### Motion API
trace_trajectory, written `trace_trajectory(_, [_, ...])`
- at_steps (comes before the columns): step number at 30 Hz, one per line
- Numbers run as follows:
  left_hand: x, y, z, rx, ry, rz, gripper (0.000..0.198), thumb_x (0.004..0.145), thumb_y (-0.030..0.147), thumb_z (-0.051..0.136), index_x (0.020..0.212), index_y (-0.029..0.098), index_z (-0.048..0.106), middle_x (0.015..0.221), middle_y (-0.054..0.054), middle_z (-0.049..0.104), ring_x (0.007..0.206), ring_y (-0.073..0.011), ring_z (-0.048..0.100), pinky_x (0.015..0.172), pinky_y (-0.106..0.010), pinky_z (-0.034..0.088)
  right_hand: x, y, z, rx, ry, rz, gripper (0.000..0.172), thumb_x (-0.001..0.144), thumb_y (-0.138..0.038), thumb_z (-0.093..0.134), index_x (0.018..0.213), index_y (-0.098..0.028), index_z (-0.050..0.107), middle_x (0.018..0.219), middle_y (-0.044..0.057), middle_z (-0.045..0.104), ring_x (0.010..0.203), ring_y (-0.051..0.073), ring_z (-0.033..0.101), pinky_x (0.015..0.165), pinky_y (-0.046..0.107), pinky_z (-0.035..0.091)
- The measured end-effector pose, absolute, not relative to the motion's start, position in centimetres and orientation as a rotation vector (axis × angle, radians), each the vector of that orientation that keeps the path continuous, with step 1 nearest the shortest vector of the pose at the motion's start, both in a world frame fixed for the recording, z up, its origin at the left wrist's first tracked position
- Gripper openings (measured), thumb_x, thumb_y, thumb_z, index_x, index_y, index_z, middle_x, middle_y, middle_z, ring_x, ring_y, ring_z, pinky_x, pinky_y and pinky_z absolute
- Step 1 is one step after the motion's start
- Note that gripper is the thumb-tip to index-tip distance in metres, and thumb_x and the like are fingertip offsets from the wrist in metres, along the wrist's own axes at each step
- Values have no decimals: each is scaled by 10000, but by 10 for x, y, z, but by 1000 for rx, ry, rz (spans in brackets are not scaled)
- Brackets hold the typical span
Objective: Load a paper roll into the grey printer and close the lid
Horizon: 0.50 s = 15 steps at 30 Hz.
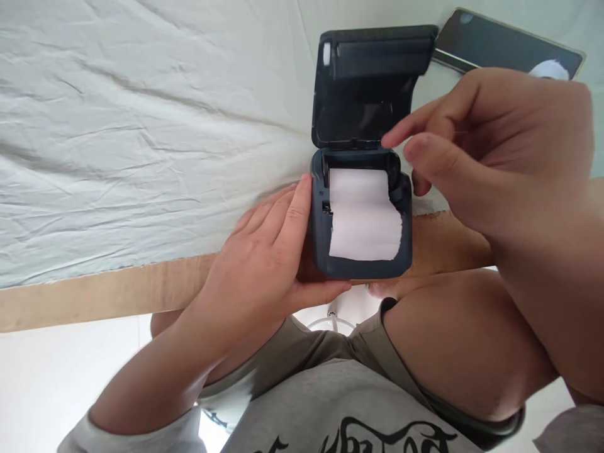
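Note:
A small dark blue portable receipt printer (pixel 321 251) lies at the table's near edge with its black lid (pixel 363 94) swung up and back. In its compartment sits a roll of white paper (pixel 365 214), the loose, ragged-edged end spread toward me over the front. My left hand (pixel 271 245) grips the printer's left side, fingers along the wall and thumb at the front edge. Above the printer's right side hovers my right hand (pixel 500 138), fingers apart and nothing visible in them. Its index fingertip is close to the lid's hinge; whether it touches, I cannot tell.
A smartphone (pixel 507 44) lies at the back right, partly behind my right hand. Wrinkled pale cloth (pixel 141 126) covers the table, whose bare wooden edge (pixel 108 286) shows in front. My legs are below that edge.

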State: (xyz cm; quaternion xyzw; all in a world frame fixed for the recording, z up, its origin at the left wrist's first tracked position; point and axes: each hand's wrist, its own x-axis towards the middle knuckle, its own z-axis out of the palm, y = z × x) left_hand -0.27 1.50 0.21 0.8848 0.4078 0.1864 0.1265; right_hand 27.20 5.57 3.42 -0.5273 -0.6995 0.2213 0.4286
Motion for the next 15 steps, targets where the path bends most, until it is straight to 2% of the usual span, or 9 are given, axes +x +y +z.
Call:
trace_trajectory(1, [-4,16,2,2583,1174,530,1247,1003,806,853,1887,137,283,1806,-251,622,1659,-469,641,1360,-570,572,272,56,35,-1322,-1779,559,317,1017,-363,766,799,-200,604,850,-27,738,827,105,769,576,216,451])
trace_trajectory(3, [-5,17,3,2596,1155,506,1249,1011,814,842,1891,137,269,1813,-248,616,1670,-461,632,1360,-561,572,269,58,39,-1336,-1864,610,191,995,-333,759,884,-205,671,988,-47,799,681,40,625,571,231,425])
trace_trajectory(5, [-7,18,4,2602,1145,494,1245,1020,818,830,1895,143,257,1818,-246,611,1674,-454,630,1361,-558,572,266,62,44,-1369,-1970,643,84,957,-304,756,961,-231,717,988,-61,794,652,40,557,649,268,504])
trace_trajectory(7, [-7,18,4,2596,1139,486,1247,1024,811,828,1902,153,235,1821,-245,609,1676,-455,629,1361,-566,573,265,68,49,-1398,-2104,613,68,923,-309,761,980,-275,743,826,-62,723,683,93,594,816,344,607])
trace_trajectory(9, [-7,18,5,2583,1138,473,1261,1022,799,835,1909,157,209,1827,-248,600,1685,-463,618,1365,-578,570,268,75,52,-1424,-2237,532,44,924,-343,755,956,-314,746,670,-41,613,748,166,668,945,432,631])
trace_trajectory(10, [-7,18,5,2580,1141,468,1265,1021,794,838,1908,152,205,1829,-253,597,1690,-466,612,1369,-581,566,271,79,53,-1422,-2308,500,59,943,-384,751,951,-325,744,638,-29,589,783,195,696,957,458,629])
trace_trajectory(13, [-7,19,5,2585,1131,451,1263,1025,798,830,1905,144,203,1836,-265,584,1702,-470,598,1379,-586,555,284,91,53,-1374,-2554,420,300,1044,-621,689,977,-336,751,684,-5,635,790,203,690,793,424,589])
trace_trajectory(15, [-8,20,4,2578,1130,444,1269,1019,811,829,1909,166,196,1839,-259,582,1700,-476,598,1375,-601,555,288,97,53,-1327,-2702,378,397,1044,-724,683,994,-338,761,752,-2,686,741,178,647,647,384,504])
